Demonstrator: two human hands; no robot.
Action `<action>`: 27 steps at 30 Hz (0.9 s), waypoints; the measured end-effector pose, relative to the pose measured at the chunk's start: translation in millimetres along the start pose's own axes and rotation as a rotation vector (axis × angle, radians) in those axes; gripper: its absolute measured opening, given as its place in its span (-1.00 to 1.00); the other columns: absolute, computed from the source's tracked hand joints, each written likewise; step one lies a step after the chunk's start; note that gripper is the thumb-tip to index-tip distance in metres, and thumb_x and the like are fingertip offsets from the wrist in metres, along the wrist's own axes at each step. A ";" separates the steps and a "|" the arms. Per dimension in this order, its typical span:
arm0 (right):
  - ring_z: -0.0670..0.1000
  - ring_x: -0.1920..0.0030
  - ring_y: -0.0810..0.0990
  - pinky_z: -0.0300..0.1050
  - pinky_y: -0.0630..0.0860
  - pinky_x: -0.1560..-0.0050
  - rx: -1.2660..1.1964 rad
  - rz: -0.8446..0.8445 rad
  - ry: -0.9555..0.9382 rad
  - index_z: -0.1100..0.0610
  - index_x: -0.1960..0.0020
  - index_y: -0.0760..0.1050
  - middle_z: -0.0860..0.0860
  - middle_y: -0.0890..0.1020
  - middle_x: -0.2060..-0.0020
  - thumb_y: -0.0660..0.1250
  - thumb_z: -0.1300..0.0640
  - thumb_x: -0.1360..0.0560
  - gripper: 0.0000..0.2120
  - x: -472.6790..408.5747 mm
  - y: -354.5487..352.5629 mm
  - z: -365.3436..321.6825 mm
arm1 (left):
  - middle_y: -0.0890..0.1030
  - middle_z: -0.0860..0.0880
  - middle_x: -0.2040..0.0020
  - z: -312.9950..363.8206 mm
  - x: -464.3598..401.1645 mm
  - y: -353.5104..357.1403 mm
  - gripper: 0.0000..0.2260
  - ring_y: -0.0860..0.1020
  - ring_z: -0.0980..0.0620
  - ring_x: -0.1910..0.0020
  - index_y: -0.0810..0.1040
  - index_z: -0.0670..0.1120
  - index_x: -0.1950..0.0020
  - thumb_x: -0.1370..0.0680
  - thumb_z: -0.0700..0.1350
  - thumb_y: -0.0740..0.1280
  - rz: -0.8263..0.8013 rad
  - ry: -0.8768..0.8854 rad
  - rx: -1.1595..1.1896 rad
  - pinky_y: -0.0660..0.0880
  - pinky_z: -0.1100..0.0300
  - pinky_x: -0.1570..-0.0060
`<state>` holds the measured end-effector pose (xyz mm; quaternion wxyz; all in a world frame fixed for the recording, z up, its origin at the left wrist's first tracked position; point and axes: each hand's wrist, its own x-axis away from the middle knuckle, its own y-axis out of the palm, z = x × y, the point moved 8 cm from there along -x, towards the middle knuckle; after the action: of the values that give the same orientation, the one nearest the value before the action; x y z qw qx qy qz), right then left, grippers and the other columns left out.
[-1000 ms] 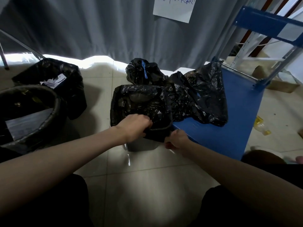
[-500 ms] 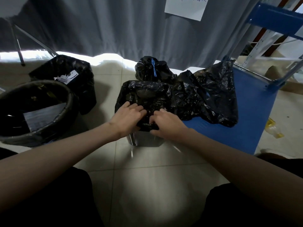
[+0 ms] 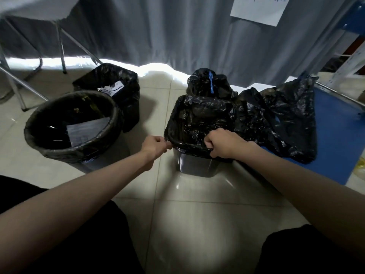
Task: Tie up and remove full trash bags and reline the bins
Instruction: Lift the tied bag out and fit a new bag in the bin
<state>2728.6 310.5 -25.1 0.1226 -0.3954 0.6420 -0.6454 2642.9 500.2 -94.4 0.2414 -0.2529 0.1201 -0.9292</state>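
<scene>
A small grey square bin (image 3: 194,167) stands on the tiled floor in the middle, with a black liner bag (image 3: 199,117) spread over its mouth. My left hand (image 3: 156,146) pinches the liner's edge at the bin's near left corner. My right hand (image 3: 223,142) grips the liner along the near rim, fingers curled over the edge into the bin. Behind the bin sits a tied black trash bag (image 3: 209,84) with a blue tie. Another full black bag (image 3: 284,117) leans to the right of it.
A round bin (image 3: 73,125) lined in black holds paper at the left, with a square lined bin (image 3: 112,89) behind it. A blue cart platform (image 3: 335,133) lies at the right. Grey curtain and metal table legs (image 3: 61,46) stand at the back.
My hands moved apart from the middle of the near rim: the left one to the bin's left corner, the right one along the rim. The liner now lies open over the bin's mouth.
</scene>
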 end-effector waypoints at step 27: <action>0.17 0.05 0.58 0.09 0.59 0.01 -0.070 -0.063 0.098 0.21 0.09 0.59 0.12 0.61 0.06 0.49 0.27 -0.37 -0.86 5.4 -2.1 20.0 | 0.41 0.10 0.32 -46.2 5.4 20.8 -0.87 0.32 0.18 0.38 0.51 0.03 0.17 -0.58 -0.07 0.30 -0.345 -0.290 0.396 0.17 0.27 0.34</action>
<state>2739.2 292.6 -24.0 0.0568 -0.3875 0.6567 -0.6444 2622.5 484.3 -138.2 0.1390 -0.3476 -0.1440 -0.9161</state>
